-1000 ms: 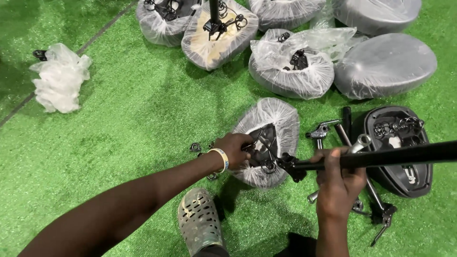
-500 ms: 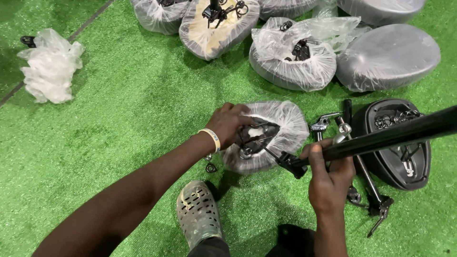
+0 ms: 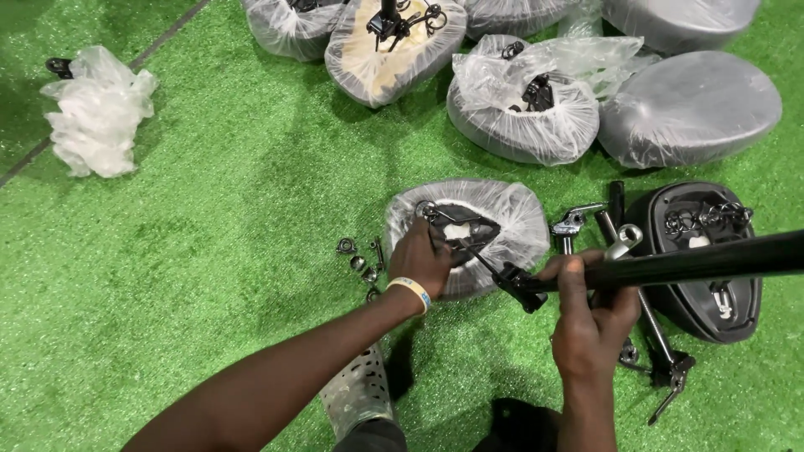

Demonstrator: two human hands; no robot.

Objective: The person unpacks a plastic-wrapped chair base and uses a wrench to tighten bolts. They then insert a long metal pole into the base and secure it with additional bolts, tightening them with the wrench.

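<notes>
An upside-down bicycle saddle wrapped in clear plastic (image 3: 502, 219) lies on green artificial turf. My left hand (image 3: 421, 256) presses on its left side, fingers at the black metal rails (image 3: 459, 228). A light band circles that wrist. My right hand (image 3: 586, 308) is closed around a long black seat post (image 3: 695, 263) that runs off to the right; the clamp at the post's left end (image 3: 521, 283) meets the saddle rails.
Small nuts and bolts (image 3: 358, 256) lie left of the saddle. An unwrapped black saddle (image 3: 702, 266) and loose clamps (image 3: 571, 224) sit at right. Several wrapped saddles (image 3: 519, 117) line the top. A crumpled plastic bag (image 3: 96, 113) is far left. My grey clog (image 3: 356, 393) is below.
The view shifted slightly. My left hand slid to the saddle's left side, and the post clamp moved in against the rails. My right hand still holds the post.
</notes>
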